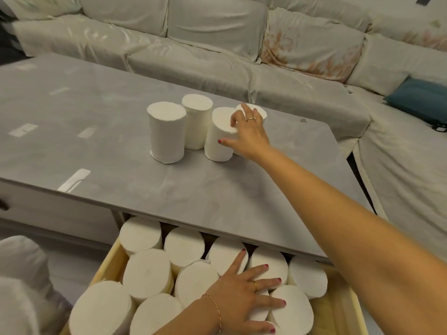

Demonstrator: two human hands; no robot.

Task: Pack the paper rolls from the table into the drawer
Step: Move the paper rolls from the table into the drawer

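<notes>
- Four paper rolls are standing upright on the grey table [121, 165], clustered toward twelve o'clock from the person's seat: a near-left roll [166, 132], a far-left roll [196, 119], a near-right roll [219, 139] and a far-right roll [260, 112] mostly hidden behind the reaching hand.
- The right hand [249, 134] is stretching out toward one o'clock, its fingers [234, 120] spread apart and draping over the top edge of the near-right roll, thumb pressing low on its side; the grip is looking only partly closed, not yet clamped.
- The left hand [244, 291] is lying flat at six o'clock, fingers splayed, pressing down on the packed rolls [147, 274] in the open drawer [338, 308], holding nothing.
- The drawer is already looking nearly full, with a little bare floor showing only at its right side, about four o'clock.
- Risk: the near-right and far-right rolls are standing just beside each other, so lifting one at arm's stretch could be knocking its neighbour over and rolling it off the table's right edge at three o'clock.
- Risk: the soft paper is likely crushing or slipping under a loose one-handed pinch.
- Risk: forcing more rolls into tight rows could be popping others up, stopping the drawer from sliding under the table.
</notes>
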